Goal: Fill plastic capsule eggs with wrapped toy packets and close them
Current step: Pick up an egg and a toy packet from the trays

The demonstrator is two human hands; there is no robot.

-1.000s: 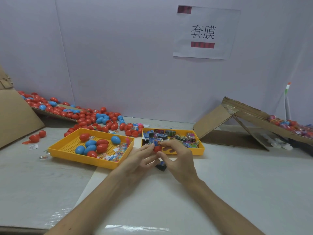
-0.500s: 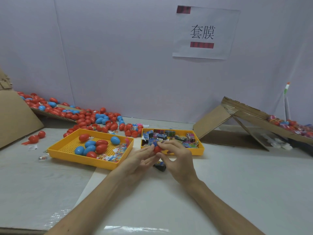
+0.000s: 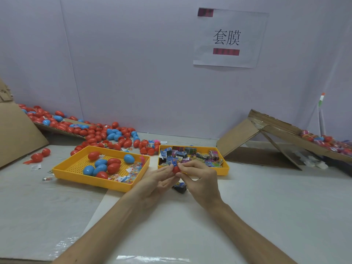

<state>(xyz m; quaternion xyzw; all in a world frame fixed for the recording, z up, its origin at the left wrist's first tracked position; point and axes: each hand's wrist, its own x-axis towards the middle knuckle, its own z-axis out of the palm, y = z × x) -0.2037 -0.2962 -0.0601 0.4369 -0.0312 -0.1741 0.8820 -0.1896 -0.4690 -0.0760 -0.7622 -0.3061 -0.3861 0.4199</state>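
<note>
Though half-hidden, a glossy red capsule egg.

It was a hand-packing bench in a small workshop. A printed station sign hung on plain partition walls at 1 o'clock. Bulk capsule eggs were heaped at 10 o'clock, a cardboard chute stood at 3 o'clock, and yellow sorting trays sat at 12 o'clock.

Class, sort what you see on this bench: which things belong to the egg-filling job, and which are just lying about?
In the job: red egg held by left hand and right hand; packet tray; egg tray; loose packet.
Lying about: wall sign; pen-like stick; left cardboard sheet.
</note>
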